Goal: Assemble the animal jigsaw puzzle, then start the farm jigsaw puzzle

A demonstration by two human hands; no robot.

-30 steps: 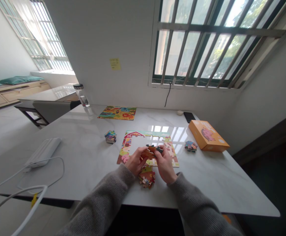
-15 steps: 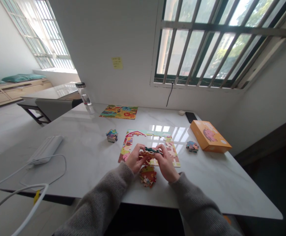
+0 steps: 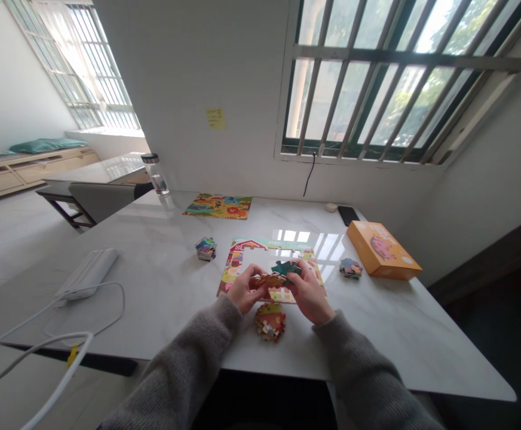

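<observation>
My left hand [image 3: 245,289] is closed round a stack of puzzle pieces [image 3: 267,279] with brown edges. Beside it, my right hand [image 3: 309,292] pinches a dark green puzzle piece [image 3: 286,269], its fingers close to the stack. Both hands are above the lower part of a farm-themed puzzle frame [image 3: 230,270], whose middle shows bare tabletop and which they partly cover. A pile of loose puzzle pieces [image 3: 270,322] lies just in front of the frame, between my wrists.
Piece stacks sit left [image 3: 205,248] and right [image 3: 351,269] of the frame. An orange box [image 3: 382,251], a black phone [image 3: 348,215], a colourful puzzle board [image 3: 219,206], a bottle [image 3: 155,173] and a white power strip [image 3: 88,273] with cables surround them on the table [image 3: 166,304].
The dark green piece has turned to show its flat face and now stands apart from the stack, in my right hand. The camera view has shifted slightly.
</observation>
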